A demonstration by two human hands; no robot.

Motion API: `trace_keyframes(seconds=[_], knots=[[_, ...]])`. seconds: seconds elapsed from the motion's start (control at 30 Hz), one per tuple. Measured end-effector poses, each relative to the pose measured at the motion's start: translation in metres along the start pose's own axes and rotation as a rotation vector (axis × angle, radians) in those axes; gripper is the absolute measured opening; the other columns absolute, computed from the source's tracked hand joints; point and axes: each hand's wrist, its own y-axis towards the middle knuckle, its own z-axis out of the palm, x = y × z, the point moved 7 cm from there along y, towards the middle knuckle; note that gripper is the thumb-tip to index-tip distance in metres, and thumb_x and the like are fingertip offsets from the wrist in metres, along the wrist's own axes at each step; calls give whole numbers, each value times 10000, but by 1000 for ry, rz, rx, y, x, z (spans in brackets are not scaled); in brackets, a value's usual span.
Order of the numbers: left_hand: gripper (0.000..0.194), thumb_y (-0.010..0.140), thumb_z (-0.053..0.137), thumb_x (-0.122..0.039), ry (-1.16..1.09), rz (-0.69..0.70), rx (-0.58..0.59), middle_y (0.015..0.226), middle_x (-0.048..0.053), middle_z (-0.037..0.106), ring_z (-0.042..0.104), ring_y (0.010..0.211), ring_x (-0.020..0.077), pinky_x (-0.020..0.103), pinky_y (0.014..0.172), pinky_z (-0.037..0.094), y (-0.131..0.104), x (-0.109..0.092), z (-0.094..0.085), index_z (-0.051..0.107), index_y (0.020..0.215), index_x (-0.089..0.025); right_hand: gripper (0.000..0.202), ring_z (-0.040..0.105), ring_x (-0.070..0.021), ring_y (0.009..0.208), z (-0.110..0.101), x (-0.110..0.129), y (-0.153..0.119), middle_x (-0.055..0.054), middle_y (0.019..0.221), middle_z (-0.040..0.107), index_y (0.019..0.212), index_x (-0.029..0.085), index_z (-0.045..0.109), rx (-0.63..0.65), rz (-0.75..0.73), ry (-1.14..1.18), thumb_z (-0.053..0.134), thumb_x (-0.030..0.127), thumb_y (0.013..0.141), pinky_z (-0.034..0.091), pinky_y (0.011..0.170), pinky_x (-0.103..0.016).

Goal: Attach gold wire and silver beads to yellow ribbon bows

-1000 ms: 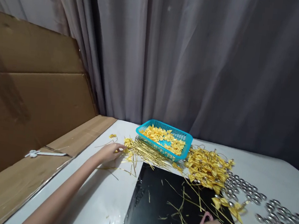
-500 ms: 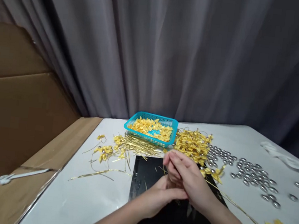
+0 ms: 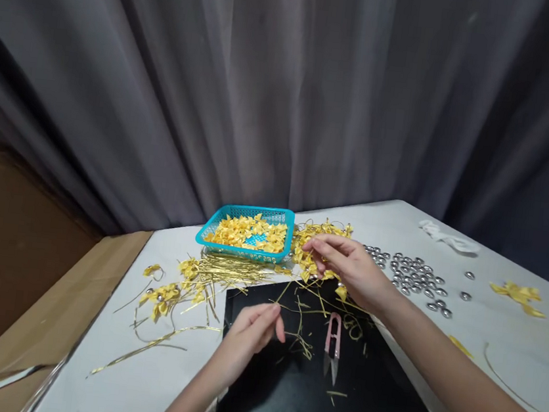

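Gold, thin and wiry, a strand [image 3: 284, 292] slants up from the fingertips of the person's left hand [image 3: 251, 332] towards the right hand [image 3: 349, 267]. The hands are apart, the right one higher and farther off. On the left hand, thumb and forefinger are close together at the near end of the strand; whether they grip it I cannot tell. The right hand's fingertips are bunched too, and whether anything is between them cannot be seen.

Below both hands is a black mat [image 3: 293, 393] on a white table [image 3: 133, 398]. On it, just right of the left hand, are loose gold clippings [image 3: 306, 351] and pink-handled snips [image 3: 332, 353], blades pointing towards the person.

Beyond the left hand lies a bundle of gold wires [image 3: 235, 271], with a blue basket [image 3: 290, 234] of yellow ribbon pieces [image 3: 242, 232] behind it. Left of that hand is a small yellow cluster [image 3: 162, 298]. A larger yellow heap [image 3: 305, 260] is partly hidden by the right hand. To that hand's right are silver beads [image 3: 415, 275], then a yellow ribbon piece on its own [image 3: 519, 293]; a white cloth [image 3: 449, 239] lies farther back. A grey curtain [image 3: 267, 99] hangs behind everything.
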Motion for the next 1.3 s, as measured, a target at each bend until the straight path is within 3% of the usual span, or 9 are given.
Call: trace_keyframes(seconds=[0.2,0.5,0.73,0.97,1.17,1.3], knots=[[509,810,425,-590,202,-15,117,456,-81,202,168,446,85,260,476,116,-3,-13,-19,523,563,-156,183,431,-46,414,-21,11,5,12,624,592,695,174,686,-64,-54,-90,764,330,642,398,378,-195],[462,869,395,-497,349,-75,246,542,-56,282,239,520,101,244,518,172,-14,-19,-32,556,607,-153,205,405,-36,386,-29,15,6,31,561,542,689,166,634,-45,-48,-140,753,330,655,357,324,-176],[462,884,380,-498,446,-126,265,558,-55,296,239,527,103,239,523,193,-17,-17,-39,570,640,-155,223,383,-38,352,-37,20,6,61,469,466,732,177,618,-59,-54,-173,732,361,676,344,316,-172],[464,888,364,-496,547,-152,261,544,-54,259,247,518,106,236,505,197,-22,-23,-43,572,649,-157,176,434,-40,405,-40,30,3,-8,646,595,695,165,675,-23,-56,-267,730,331,674,369,325,-172],[482,894,326,-507,653,-198,320,564,-46,294,301,540,113,234,548,255,-25,-22,-45,566,666,-156,179,459,-58,446,-41,36,2,-13,669,587,669,176,634,-30,-63,-382,726,329,658,391,334,-177],[488,909,312,-470,712,-201,392,563,-39,351,365,546,117,244,582,315,-28,-20,-46,606,673,-161,197,466,-67,464,-37,36,2,-27,741,571,703,170,613,21,-70,-460,674,357,712,395,334,-199]])
